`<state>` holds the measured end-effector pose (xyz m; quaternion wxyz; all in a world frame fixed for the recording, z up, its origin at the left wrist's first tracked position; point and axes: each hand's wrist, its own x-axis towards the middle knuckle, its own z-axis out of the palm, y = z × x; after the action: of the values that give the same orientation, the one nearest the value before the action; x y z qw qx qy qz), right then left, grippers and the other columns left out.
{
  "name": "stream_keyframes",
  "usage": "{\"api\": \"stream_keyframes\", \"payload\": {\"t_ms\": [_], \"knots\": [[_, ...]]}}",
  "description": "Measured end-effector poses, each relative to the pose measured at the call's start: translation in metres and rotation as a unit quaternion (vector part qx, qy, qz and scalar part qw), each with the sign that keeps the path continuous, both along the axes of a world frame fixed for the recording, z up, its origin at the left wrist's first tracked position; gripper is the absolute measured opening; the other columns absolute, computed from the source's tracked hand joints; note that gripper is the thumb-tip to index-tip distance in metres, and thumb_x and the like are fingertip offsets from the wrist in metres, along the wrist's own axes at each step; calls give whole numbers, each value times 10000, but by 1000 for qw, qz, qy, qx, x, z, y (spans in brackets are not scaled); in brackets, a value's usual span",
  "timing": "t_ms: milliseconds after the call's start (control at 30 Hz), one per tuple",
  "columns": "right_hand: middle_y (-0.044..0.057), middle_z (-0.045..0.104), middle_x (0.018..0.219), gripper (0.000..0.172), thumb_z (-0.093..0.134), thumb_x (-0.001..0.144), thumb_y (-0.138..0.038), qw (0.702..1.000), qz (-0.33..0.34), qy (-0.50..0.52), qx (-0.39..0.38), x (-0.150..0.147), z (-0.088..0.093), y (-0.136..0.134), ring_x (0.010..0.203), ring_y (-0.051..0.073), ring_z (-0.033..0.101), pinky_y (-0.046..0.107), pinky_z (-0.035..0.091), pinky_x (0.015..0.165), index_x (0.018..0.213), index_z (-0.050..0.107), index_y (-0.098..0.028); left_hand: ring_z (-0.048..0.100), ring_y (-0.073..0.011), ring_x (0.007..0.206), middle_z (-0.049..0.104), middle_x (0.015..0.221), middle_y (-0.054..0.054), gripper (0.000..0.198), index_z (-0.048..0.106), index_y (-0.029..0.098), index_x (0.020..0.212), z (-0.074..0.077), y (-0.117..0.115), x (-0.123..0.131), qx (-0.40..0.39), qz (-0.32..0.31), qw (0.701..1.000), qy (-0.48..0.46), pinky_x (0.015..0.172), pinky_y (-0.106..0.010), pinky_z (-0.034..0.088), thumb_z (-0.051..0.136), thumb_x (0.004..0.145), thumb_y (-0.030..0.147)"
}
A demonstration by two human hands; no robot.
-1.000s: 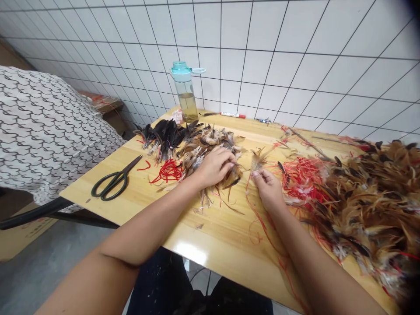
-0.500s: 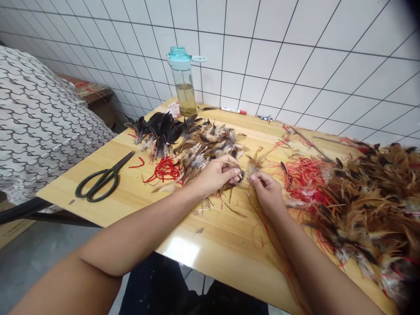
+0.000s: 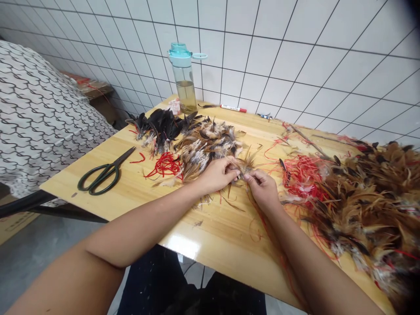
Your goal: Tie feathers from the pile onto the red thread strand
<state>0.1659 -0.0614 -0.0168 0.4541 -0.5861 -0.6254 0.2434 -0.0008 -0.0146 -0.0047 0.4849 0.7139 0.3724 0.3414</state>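
My left hand (image 3: pixel 219 174) pinches brownish feathers, its fingertips close against those of my right hand (image 3: pixel 262 186). Between the two hands a small tuft of brown feathers (image 3: pixel 246 164) stands up, its quill ends held in my right fingers. A thin red string (image 3: pixel 260 212) trails down from beneath my right hand along the forearm. Just behind my left hand lies a pile of brown and grey feathers (image 3: pixel 210 140), with black feathers (image 3: pixel 164 124) to its left. Exactly how the quills sit in the fingers is too small to tell.
Dark-handled scissors (image 3: pixel 104 175) lie at the table's left, near cut red strings (image 3: pixel 164 166). A bottle (image 3: pixel 185 83) and a red-capped marker (image 3: pixel 232 108) are at the back. A red string heap (image 3: pixel 303 177) and a big brown feather pile (image 3: pixel 370 201) cover the right side.
My right hand has moved left with its feather tuft, closing the gap to my left hand. The tuft now meets the feathers at my left fingertips. The view has shifted slightly.
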Motion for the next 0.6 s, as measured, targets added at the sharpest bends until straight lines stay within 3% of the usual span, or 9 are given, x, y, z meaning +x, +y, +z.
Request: {"api": "stream_keyframes", "payload": {"t_ms": [233, 400, 600], "knots": [[-8, 499, 576, 207, 579, 775, -304, 999, 20, -30, 18, 1, -3, 1, 572, 133, 466, 269, 359, 571, 598, 601, -199, 588, -93, 613, 626, 671, 23, 48, 579, 144, 818, 8, -4, 4, -17, -4, 1000, -5, 628, -212, 466, 566, 784, 176], [-6, 506, 580, 214, 589, 769, -322, 1000, 25, -11, 14, 1, -5, 3, 571, 135, 474, 275, 373, 576, 593, 592, -201, 568, -93, 664, 645, 764, 12, 136, 616, 139, 899, 9, -5, 4, 10, 12, 1000, -12, 634, -207, 445, 588, 775, 187], [18, 585, 629, 197, 594, 762, -346, 999, 45, 17, -6, 2, -8, 4, 619, 154, 526, 285, 411, 610, 629, 611, -202, 584, -111, 730, 652, 801, -9, 128, 614, 133, 867, 8, -7, 4, 17, 18, 1000, -10, 690, -228, 457, 598, 780, 225]]}}
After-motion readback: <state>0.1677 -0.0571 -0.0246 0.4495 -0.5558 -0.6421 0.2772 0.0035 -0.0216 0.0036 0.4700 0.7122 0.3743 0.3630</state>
